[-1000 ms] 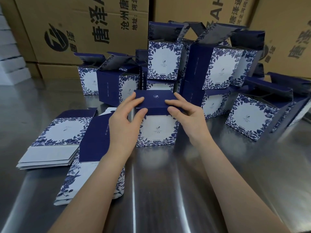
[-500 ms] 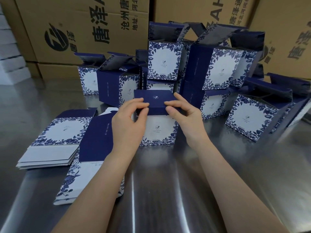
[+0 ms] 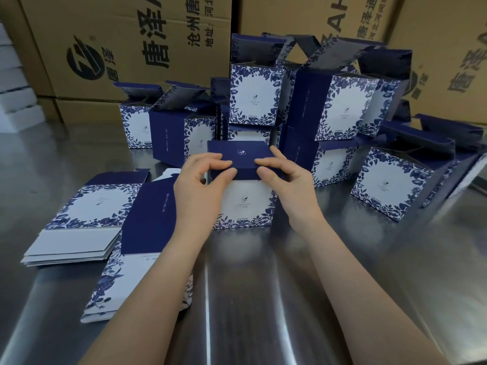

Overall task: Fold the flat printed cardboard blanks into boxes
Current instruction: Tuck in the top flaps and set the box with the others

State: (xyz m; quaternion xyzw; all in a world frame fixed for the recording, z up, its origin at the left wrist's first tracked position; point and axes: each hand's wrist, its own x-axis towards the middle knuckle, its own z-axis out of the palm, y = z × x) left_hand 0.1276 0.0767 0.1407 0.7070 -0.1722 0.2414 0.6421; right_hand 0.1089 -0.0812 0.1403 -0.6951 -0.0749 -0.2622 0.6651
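Observation:
A blue-and-white floral box (image 3: 245, 204) stands on the steel table in front of me, its dark blue lid flap (image 3: 237, 155) folded down on top. My left hand (image 3: 200, 185) pinches the flap's front left edge between curled fingers and thumb. My right hand (image 3: 287, 180) pinches the front right edge the same way. Two stacks of flat printed blanks lie to the left: one (image 3: 79, 219) further left, one (image 3: 137, 248) partly under my left forearm.
Several folded boxes with raised lids (image 3: 340, 111) are piled behind and to the right, one (image 3: 395, 185) tipped at the right. Large brown cartons (image 3: 126, 43) wall off the back. The steel table (image 3: 263, 299) stretches toward me.
Both hands' fingers have curled from lying flat on the lid to pinching its front edge; the lid flap now sits lower on the box.

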